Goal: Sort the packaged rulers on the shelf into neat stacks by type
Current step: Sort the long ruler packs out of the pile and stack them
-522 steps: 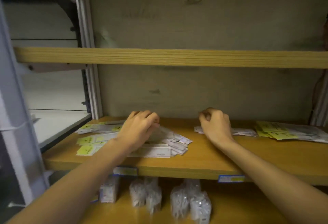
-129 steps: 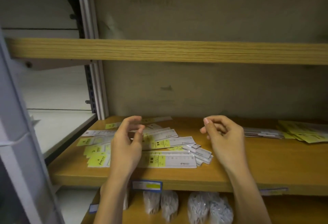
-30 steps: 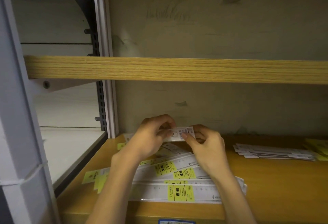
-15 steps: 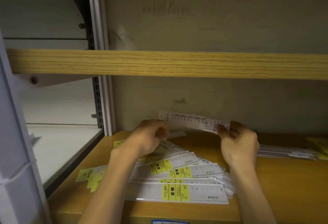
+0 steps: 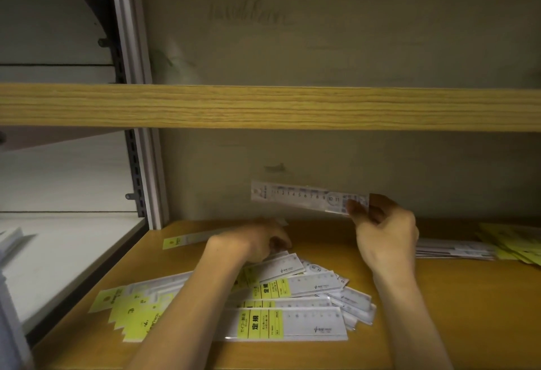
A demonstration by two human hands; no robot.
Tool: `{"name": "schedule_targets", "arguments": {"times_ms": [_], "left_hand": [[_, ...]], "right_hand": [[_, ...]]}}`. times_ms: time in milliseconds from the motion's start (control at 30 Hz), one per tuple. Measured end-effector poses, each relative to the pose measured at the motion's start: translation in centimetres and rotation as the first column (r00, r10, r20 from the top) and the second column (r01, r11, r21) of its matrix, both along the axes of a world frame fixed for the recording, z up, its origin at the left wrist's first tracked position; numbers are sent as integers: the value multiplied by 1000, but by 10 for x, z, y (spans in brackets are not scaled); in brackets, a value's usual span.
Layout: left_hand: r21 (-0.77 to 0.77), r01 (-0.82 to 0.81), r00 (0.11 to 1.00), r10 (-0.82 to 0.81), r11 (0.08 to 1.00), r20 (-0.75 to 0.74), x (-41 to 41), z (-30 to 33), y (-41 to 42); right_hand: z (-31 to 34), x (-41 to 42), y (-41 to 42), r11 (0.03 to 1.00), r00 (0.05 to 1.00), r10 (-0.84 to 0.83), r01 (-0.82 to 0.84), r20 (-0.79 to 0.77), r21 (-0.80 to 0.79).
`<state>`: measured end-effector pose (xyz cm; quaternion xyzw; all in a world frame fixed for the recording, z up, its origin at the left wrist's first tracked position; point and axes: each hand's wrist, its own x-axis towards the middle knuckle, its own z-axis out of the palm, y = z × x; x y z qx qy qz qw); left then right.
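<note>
1. A moment ago both hands held the short, clear-sleeved white ruler with printed numbers (image 5: 310, 198) together; now the right hand (image 5: 383, 232) alone carries it, lifted above the wooden shelf board (image 5: 439, 296) in front of the back wall.
2. The left hand (image 5: 257, 242) has dropped back to the loose heap of white and yellow-labelled packaged rulers (image 5: 281, 305) at the shelf's left; it is blurred, so I cannot tell whether its fingers hold anything.
3. This suggests one ruler is singled out and probably bound for the flat stack of white packaged rulers (image 5: 453, 249) to the right.
4. The right fingers (image 5: 355, 210) are clamped on the ruler's right end; the rest juts leftwards, unsupported and roughly level.
</note>
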<state>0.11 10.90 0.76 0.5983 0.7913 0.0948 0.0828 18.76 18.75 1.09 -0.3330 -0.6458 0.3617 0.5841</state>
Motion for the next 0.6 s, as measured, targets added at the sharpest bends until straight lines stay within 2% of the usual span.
{"name": "schedule_targets", "arguments": {"times_ms": [200, 600], "left_hand": [[-14, 16, 1000, -16, 1000, -14, 1, -1, 1], [78, -11, 1000, 13, 997, -26, -3, -2, 2]], "right_hand": [[-4, -3, 0, 1000, 1000, 16, -16, 3, -10], [-6, 1, -1, 999, 999, 35, -36, 10, 19]]}}
